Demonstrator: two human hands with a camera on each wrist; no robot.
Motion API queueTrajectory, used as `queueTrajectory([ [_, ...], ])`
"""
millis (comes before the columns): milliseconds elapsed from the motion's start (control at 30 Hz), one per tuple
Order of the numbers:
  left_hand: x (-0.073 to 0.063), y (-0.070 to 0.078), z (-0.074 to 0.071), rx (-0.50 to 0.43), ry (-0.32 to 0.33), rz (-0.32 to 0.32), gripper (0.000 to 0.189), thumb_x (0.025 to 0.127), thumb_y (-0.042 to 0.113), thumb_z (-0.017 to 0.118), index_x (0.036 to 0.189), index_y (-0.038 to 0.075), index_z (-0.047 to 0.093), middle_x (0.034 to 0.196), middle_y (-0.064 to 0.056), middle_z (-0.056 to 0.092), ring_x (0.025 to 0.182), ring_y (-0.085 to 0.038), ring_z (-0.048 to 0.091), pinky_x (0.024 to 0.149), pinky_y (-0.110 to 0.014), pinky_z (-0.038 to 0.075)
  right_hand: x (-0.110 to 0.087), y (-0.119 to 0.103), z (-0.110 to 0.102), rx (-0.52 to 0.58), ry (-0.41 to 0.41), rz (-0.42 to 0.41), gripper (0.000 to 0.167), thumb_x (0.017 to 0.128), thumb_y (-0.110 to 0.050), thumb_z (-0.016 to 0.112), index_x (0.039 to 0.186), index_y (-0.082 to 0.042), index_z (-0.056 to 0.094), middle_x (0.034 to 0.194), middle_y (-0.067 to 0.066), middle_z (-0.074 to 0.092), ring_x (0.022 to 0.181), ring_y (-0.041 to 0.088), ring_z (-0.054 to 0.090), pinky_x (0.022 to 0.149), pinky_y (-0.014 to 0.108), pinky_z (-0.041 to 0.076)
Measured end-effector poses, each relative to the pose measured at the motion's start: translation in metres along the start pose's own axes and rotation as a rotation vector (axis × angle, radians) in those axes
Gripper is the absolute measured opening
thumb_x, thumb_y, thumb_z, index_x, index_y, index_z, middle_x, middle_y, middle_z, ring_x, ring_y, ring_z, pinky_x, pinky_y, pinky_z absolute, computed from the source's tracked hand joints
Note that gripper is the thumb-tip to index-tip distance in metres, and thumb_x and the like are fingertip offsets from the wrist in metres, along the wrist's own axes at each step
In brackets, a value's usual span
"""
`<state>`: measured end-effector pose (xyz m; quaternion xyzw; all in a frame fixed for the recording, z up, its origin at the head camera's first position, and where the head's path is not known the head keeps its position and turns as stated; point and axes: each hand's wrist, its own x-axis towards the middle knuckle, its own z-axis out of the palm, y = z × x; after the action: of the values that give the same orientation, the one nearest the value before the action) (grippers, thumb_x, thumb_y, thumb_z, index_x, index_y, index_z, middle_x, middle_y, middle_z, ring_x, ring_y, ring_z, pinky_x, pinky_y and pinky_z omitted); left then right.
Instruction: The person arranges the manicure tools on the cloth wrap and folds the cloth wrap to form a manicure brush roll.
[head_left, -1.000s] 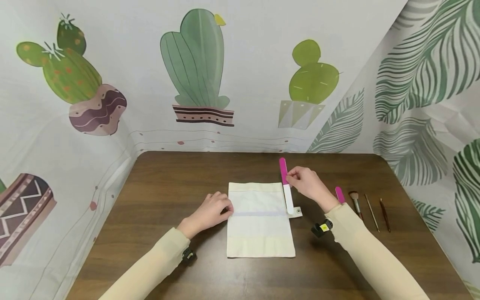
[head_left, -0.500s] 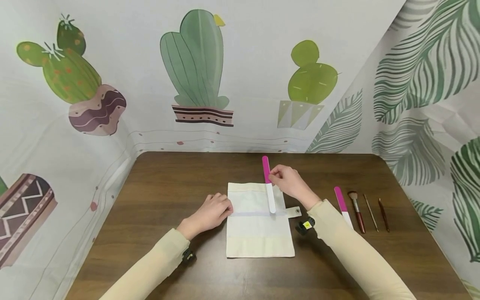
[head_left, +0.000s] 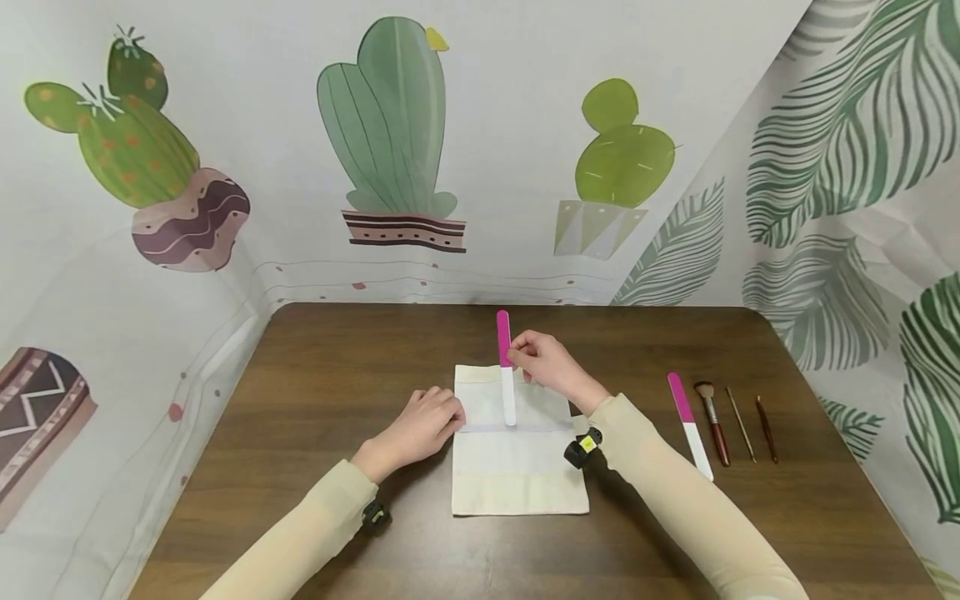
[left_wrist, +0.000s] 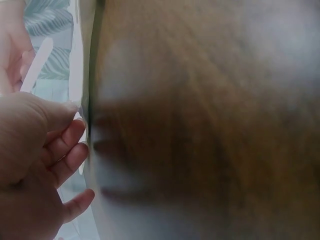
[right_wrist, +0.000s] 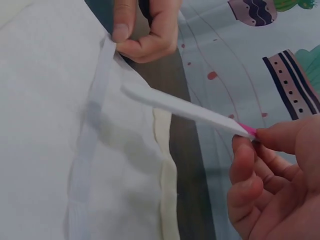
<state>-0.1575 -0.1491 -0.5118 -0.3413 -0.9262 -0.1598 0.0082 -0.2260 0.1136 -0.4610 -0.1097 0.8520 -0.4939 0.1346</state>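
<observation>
A white cloth roll-up pouch (head_left: 517, 492) lies unrolled, a pale elastic band (right_wrist: 84, 170) running across it. At its left edge my left hand (head_left: 422, 427) pinches the cloth and band end between thumb and forefinger, as the right wrist view shows. My right hand (head_left: 549, 363) holds a pink-and-white nail file (head_left: 508, 396) by its pink half, between thumb and fingers. Over the pouch's upper part, the file's white end (right_wrist: 165, 104) points at the band. The right wrist view shows that end raised above the cloth, its tip blurred.
To the right on the brown table (head_left: 360, 342) lie a second pink-and-white nail file (head_left: 690, 425), a makeup brush (head_left: 712, 421), a thin stick-like tool (head_left: 740, 423) and a short dark brown one (head_left: 767, 427). A printed cloth backdrop (head_left: 510, 150) hangs behind the table.
My right hand has carried the nail file leftward, from the pouch's right edge to over its upper middle. The second file has come out from behind the right sleeve. My left hand stays put.
</observation>
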Motion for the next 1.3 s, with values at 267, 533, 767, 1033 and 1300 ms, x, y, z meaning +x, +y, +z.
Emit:
queueTrajectory([
  [267, -0.003, 0.001, -0.001, -0.010, 0.037, 0.011, 0.010, 0.099, 0.010, 0.069, 0.092, 0.016, 0.064, 0.092, 0.002, 0.059, 0.090, -0.020, 0.054, 0.087, -0.052, 0.044, 0.010, 0.004, 0.014, 0.049, -0.020, 0.019, 0.018, 0.104, -0.016, 0.064, 0.113, -0.001, 0.062, 0.089, 0.013, 0.071, 0.059, 0.017, 0.054, 0.051, 0.025, 0.041],
  [533, -0.001, 0.002, -0.002, -0.002, 0.031, -0.002, 0.010, 0.100, 0.012, 0.069, 0.092, 0.016, 0.064, 0.092, 0.003, 0.058, 0.091, -0.020, 0.054, 0.089, -0.051, 0.044, 0.019, 0.006, 0.025, 0.087, -0.028, -0.005, 0.017, 0.104, -0.015, 0.063, 0.113, 0.000, 0.062, 0.086, 0.006, 0.072, 0.058, 0.017, 0.054, 0.049, 0.024, 0.041],
  [767, -0.001, 0.002, -0.003, -0.003, 0.025, -0.008, 0.009, 0.099, 0.013, 0.070, 0.092, 0.016, 0.065, 0.092, 0.003, 0.059, 0.091, -0.020, 0.055, 0.089, -0.051, 0.044, 0.020, 0.006, 0.036, 0.084, -0.044, -0.002, 0.018, 0.104, -0.016, 0.064, 0.112, -0.001, 0.062, 0.087, 0.009, 0.072, 0.060, 0.016, 0.055, 0.050, 0.025, 0.041],
  [1033, -0.001, 0.003, -0.002, -0.002, 0.029, -0.003, 0.009, 0.099, 0.013, 0.070, 0.092, 0.016, 0.065, 0.092, 0.003, 0.060, 0.090, -0.020, 0.055, 0.088, -0.049, 0.044, 0.022, 0.009, 0.040, 0.092, -0.037, -0.009, 0.017, 0.105, -0.017, 0.062, 0.112, -0.002, 0.063, 0.085, 0.006, 0.071, 0.060, 0.016, 0.055, 0.051, 0.025, 0.042],
  [1300, -0.001, 0.002, -0.003, 0.002, 0.038, -0.004, 0.010, 0.099, 0.012, 0.069, 0.092, 0.016, 0.065, 0.092, 0.003, 0.060, 0.090, -0.020, 0.055, 0.087, -0.049, 0.044, 0.025, 0.005, 0.041, 0.106, 0.033, 0.002, 0.014, 0.104, -0.017, 0.063, 0.109, -0.003, 0.063, 0.087, 0.005, 0.072, 0.060, 0.017, 0.056, 0.050, 0.024, 0.040],
])
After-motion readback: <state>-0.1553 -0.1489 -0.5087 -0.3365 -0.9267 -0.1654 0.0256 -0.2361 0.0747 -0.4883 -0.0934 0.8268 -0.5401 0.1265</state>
